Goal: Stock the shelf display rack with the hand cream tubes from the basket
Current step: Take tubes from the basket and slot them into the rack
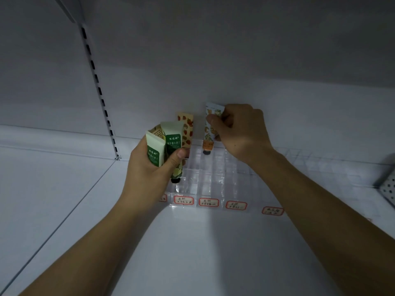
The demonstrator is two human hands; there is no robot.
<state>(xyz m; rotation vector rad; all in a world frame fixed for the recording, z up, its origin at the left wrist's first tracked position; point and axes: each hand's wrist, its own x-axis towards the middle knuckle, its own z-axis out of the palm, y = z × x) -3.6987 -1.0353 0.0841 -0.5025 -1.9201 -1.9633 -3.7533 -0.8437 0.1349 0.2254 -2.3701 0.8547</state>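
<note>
- Orange-print tube point(208, 133): long axis near vertical, cap point(206, 152) down, flat crimped end up. Cap sits at the mouth of a back-row slot of the clear display rack point(213, 180); can't tell if it's seated.
- Right hand point(239, 130): closed on that tube's upper half, thumb point(213, 120) across the front, fingers wrapped behind.
- Strawberry-print tube point(187, 130): upright, crimp up, just left of the orange one, lower end hidden behind the left hand's bundle. Can't tell whether it's in the rack or part of the bundle.
- Left hand point(149, 167): clenched around a bundle of tubes, thumb point(177, 157) pressing across the front.
- Two green-label tubes point(164, 144) in the bundle: crimps up, leaning slightly left, side by side and touching.
- Another tube, the yellow-green tube point(177, 173), pokes out below the thumb: dark cap down, hanging above the rack's front-left slots.
- Rack: transparent, stepped rows of small compartments, on the white shelf point(192, 253) against the back wall.
- Red-bordered labels point(208, 202) with handwriting run along the rack's front edge; text not legible.
- Slotted upright rail point(100, 92) on the back wall at left; perforated metal part point(388, 189) at the far right edge.
</note>
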